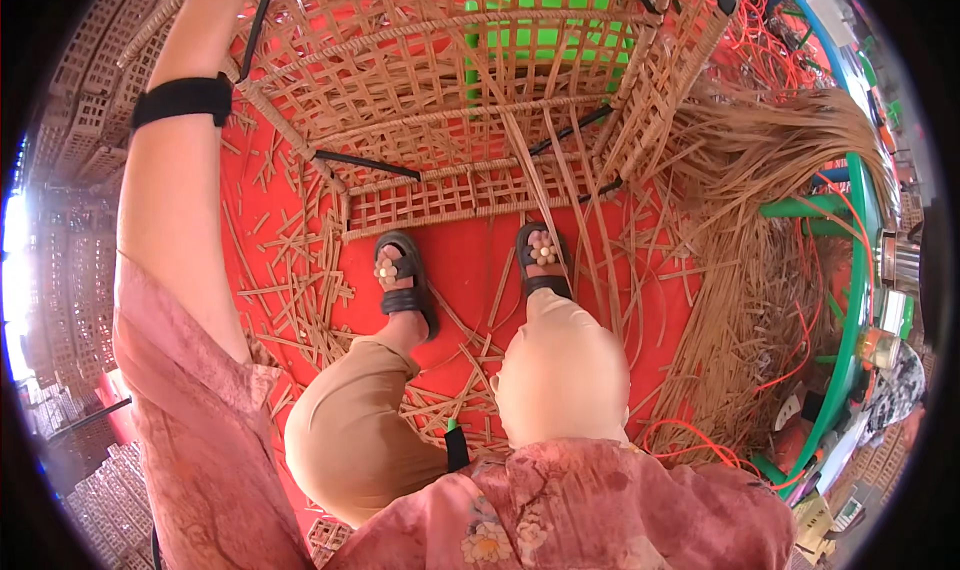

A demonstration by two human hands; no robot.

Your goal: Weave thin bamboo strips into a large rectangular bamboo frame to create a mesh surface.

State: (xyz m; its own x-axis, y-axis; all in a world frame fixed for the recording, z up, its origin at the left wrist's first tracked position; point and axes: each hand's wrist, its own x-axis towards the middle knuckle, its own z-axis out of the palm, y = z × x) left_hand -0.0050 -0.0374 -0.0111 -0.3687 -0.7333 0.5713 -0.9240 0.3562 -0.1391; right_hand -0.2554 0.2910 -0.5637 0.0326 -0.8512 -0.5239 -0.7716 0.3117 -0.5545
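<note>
My left forearm (pixel 172 185) stretches up along the left side, with a black strap (pixel 183 102) around it. It runs out past the upper edge beside a woven brown basket frame (pixel 400 60), so my left hand and its fingers are outside the picture. My right hand does not show either; only the pink patterned sleeve (pixel 700 500) is at the lower right. The large basket lies in front of my feet, its open lattice bound with twisted cord and braced by black bars (pixel 367 165). Several loose flat strips (pixel 545 170) hang from its weave toward my right foot.
Cut strip scraps (pixel 300 300) litter the red floor (pixel 460 270). A thick bundle of long strips (pixel 740 240) drapes over a green frame (pixel 853 300) at right. A green plastic stool or crate (pixel 550 20) stands behind the lattice. Orange cord (pixel 690 428) trails nearby.
</note>
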